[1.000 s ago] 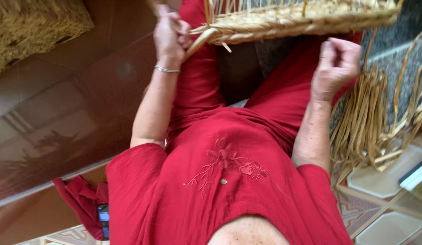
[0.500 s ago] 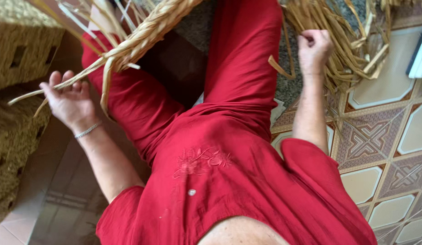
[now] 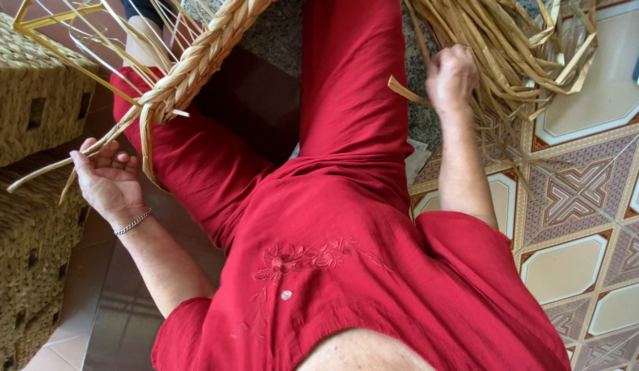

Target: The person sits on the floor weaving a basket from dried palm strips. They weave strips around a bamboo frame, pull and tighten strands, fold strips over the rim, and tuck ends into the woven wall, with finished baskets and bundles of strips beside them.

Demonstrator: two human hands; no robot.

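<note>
Left hand [image 3: 108, 180], palm up and fingers loosely spread, cradles a loose straw strand [image 3: 41, 173] trailing from the braided rim [image 3: 196, 65] across the lap. Right hand [image 3: 451, 77] is fisted tight around a strip [image 3: 406, 92] at the straw bundle [image 3: 512, 48].

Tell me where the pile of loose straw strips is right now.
In the head view, the pile of loose straw strips lies at the upper right on the tiled floor, beside the red-clad leg, with the right hand closed on strips at its near edge.
</note>
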